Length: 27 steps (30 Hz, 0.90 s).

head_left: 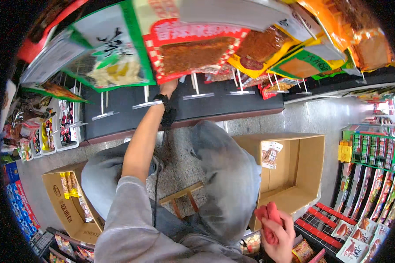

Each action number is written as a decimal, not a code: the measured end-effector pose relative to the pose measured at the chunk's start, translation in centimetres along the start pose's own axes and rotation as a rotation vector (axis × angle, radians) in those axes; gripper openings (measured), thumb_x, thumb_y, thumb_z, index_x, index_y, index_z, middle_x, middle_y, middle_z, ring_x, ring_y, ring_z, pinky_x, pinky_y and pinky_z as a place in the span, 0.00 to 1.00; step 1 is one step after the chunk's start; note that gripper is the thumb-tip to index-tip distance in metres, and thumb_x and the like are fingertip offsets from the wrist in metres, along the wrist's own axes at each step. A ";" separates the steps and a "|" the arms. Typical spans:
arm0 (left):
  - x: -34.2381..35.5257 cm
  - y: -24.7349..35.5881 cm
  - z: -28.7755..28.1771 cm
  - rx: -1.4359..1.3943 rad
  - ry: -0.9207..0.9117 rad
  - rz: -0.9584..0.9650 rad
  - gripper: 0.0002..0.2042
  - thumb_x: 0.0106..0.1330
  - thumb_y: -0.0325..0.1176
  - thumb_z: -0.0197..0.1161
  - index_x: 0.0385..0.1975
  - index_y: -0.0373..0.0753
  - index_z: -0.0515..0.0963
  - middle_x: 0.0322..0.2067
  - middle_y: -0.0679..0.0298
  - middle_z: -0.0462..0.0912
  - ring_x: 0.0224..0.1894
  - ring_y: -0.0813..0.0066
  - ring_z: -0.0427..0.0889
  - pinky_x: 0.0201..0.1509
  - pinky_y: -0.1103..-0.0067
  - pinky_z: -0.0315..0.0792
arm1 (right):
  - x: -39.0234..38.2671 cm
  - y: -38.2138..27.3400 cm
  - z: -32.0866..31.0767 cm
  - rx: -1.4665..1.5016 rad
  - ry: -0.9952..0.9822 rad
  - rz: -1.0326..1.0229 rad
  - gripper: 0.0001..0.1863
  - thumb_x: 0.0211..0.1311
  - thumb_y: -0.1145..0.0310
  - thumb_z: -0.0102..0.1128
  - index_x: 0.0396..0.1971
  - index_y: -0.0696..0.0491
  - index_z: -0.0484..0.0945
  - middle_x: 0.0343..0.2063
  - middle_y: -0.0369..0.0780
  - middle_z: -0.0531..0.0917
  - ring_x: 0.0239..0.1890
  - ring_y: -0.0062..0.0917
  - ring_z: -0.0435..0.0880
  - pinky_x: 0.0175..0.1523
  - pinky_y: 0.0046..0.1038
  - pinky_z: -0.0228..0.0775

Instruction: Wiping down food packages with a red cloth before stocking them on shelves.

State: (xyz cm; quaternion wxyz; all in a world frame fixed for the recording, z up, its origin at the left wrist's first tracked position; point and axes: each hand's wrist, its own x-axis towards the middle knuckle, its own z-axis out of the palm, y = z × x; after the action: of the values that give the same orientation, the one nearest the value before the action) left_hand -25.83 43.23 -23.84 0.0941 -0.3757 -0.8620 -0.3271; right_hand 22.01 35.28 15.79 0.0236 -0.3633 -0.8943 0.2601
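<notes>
Taking the black shelf (180,105) as the landmark: at its left end hang racks of small snack packs (52,127), and on the floor below that end stands an open cardboard box (68,210) with yellow packets in it.

Above the shelf's middle, the left hand (169,87) reaches up to the lower edge of a red-bordered snack bag (193,48) hanging over the shelf front. A green-and-white bag (109,52) hangs just beside it on the left. The fingers are hidden behind the bag, so I cannot tell whether they pinch it or only touch it. A black strap wraps the wrist.

Below the shelf's right half sits a second, larger cardboard box (289,171), nearly empty, with one packet leaning on its inner wall. Near that box's lower corner, the right hand (276,232) is closed around a red cloth (267,215).

The risk I see: the bags overlap closely on their hooks, so a tug on the red-bordered one could drag its neighbours loose and drop them. A small wooden stool (182,199) and both boxes crowd the floor below the shelf and leave little room to step.
</notes>
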 end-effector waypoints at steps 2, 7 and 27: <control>-0.2 -3.9 0.5 -0.200 0.140 -0.117 0.14 0.59 0.31 0.63 0.45 0.40 0.78 0.45 0.51 0.81 0.49 0.52 0.79 0.51 0.64 0.73 | 0.6 -1.6 -3.6 -0.024 -0.127 -0.147 0.22 0.43 0.84 0.61 0.41 0.51 0.84 0.47 0.47 0.76 0.47 0.40 0.79 0.49 0.31 0.73; -1.1 -0.8 -0.9 -0.528 0.081 -0.123 0.14 0.62 0.30 0.59 0.47 0.35 0.75 0.45 0.49 0.80 0.49 0.50 0.78 0.51 0.65 0.72 | 5.0 -5.1 -5.7 -0.311 0.048 -0.296 0.21 0.39 0.84 0.65 0.36 0.48 0.79 0.41 0.46 0.77 0.43 0.39 0.79 0.45 0.36 0.72; -10.7 6.5 -6.3 -1.311 -0.409 -0.436 0.08 0.75 0.35 0.46 0.42 0.39 0.69 0.37 0.68 0.73 0.41 0.82 0.70 0.49 0.81 0.66 | 13.3 -10.5 5.6 -0.369 -0.273 -0.843 0.20 0.48 0.69 0.59 0.45 0.47 0.78 0.47 0.39 0.75 0.42 0.30 0.79 0.39 0.28 0.79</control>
State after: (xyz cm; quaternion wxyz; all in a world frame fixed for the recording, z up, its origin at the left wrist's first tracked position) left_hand -14.26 36.29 -20.16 -0.3817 -0.2282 -0.5438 -0.7117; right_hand 4.24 35.22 14.06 -0.0556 0.0702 -0.9899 0.1103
